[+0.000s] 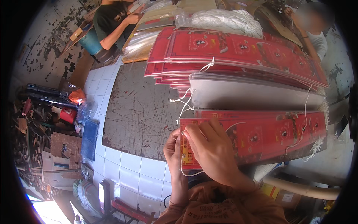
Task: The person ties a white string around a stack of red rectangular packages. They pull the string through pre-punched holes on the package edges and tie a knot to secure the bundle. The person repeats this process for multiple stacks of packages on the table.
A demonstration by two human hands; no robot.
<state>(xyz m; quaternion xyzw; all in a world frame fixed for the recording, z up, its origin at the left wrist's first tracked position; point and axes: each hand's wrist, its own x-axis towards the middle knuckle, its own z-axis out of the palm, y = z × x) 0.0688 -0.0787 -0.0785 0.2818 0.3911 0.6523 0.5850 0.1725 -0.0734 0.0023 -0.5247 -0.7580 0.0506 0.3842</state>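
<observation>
A long red printed panel (261, 136), glossy like laminated sheet, lies nearest me across the front of the table. My left hand (173, 149) grips its left end, the fingers partly hidden behind the edge. Over the same end, my right hand (210, 149) has its fingertips pinched together on white cord (193, 173) near the upper corner; the cord loops round the lower corner. Beyond it stands a bundle of panels with pale backs (253, 93), tied at the left with knotted white cord (182, 100). Farther back lies a stack of more red panels (223, 46).
A scratched dark tabletop (141, 108) extends left of the panels. A hank of white cord (227, 20) lies at the back. Two people work at the far side, one left (115, 22), one right (317, 43). Wood scraps (30, 145) and a blue slab (90, 140) lie on the left floor.
</observation>
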